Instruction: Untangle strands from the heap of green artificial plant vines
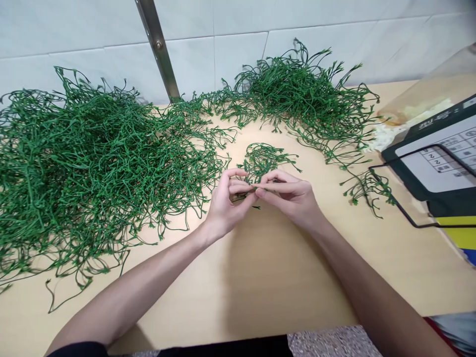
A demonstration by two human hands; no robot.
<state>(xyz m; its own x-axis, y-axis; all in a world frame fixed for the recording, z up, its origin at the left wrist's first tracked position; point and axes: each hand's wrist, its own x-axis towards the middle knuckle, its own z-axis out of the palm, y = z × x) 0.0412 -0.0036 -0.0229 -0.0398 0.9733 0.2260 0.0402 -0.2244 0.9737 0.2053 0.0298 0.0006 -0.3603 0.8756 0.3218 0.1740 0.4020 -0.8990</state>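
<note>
My left hand (231, 198) and my right hand (292, 196) meet fingertip to fingertip above the middle of the table. Both are closed in a pinch on a thin green artificial plant stem (255, 187), most of it hidden by the fingers. Just beyond my fingers lies a small bunch of green stems (262, 154), thin and curly with little budded tips. To the left spreads a large tangled heap of the same stems (111, 148), its edge close to my left hand.
A second heap of stems (297, 87) sits at the back against the tiled wall (238, 54). Several loose stems (368, 191) lie to the right, near a black wire frame (403, 213) and a dark box with a white label (442, 148). A metal upright (158, 47) stands behind.
</note>
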